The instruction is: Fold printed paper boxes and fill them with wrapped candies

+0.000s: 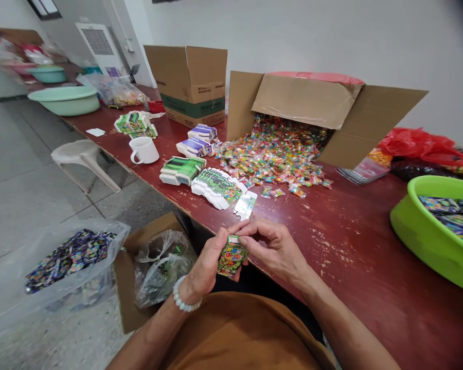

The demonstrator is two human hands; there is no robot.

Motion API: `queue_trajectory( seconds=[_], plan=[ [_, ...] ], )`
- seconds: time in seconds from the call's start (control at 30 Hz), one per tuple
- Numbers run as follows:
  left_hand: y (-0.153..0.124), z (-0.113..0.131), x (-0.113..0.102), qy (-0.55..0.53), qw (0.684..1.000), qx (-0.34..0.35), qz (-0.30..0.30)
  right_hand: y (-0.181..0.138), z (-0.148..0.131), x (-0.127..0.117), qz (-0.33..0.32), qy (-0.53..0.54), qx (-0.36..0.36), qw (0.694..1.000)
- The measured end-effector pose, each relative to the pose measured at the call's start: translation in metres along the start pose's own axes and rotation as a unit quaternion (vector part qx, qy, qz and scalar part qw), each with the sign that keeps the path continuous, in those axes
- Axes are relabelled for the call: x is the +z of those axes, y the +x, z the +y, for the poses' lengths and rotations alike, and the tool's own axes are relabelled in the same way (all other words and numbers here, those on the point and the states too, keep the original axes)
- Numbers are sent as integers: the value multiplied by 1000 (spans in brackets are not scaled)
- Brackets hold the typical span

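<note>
The left hand (205,267) is closest to the body on the left, and it is wrapped around a small green box (231,258), with the thumb on one side and the fingers tucked behind. The box is on the right of that palm, just past the near edge of the table (355,246). Its long way runs from near to far, with the far end leaning a bit to the right. The right hand (272,245) comes in from the right, and its thumb and fingers touch the white top at the far end. I cannot tell if they pinch it or only push it. So the left hand has the sides and the right hand has the top. Farther on lie a loose flat card (246,205), a fanned-out stack (218,188) and a big candy pile (273,154).
</note>
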State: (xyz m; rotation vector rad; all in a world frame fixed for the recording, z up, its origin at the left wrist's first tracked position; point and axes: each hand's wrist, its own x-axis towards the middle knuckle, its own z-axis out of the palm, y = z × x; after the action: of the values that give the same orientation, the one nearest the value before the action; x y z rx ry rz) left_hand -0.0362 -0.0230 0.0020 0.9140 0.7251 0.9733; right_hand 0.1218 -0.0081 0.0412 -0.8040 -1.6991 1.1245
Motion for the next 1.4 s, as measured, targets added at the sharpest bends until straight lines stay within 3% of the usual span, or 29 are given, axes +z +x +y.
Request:
queue_trajectory(
  seconds=[0.1, 0.33, 0.53, 0.7, 1.0, 1.1, 1.27, 1.4],
  plan=[
    [1, 1, 3, -20, 999, -9, 30, 0, 0, 1, 11, -46, -22, 999],
    [5, 3, 2, -23, 998, -10, 59, 1, 9, 11, 14, 40, 79, 996],
    [6, 7, 1, -45, 996, 12, 72, -5, 25, 19, 115, 72, 19, 991],
    [7, 8, 5, -66, 994, 14, 92, -13, 32, 22, 157, -40, -30, 986],
    [5, 7, 6, -67, 993, 7, 93, -8, 24, 10, 107, -184, -134, 968],
    [4, 6, 6, -56, 995, 11, 79, -8, 23, 8, 96, -149, -120, 977],
    [4, 7, 7, -29, 995, 18, 92, -9, 29, 12, 139, -56, -48, 988],
    [3, 5, 4, -31, 995, 30, 94, -7, 27, 11, 89, -99, -87, 987]
  ],
)
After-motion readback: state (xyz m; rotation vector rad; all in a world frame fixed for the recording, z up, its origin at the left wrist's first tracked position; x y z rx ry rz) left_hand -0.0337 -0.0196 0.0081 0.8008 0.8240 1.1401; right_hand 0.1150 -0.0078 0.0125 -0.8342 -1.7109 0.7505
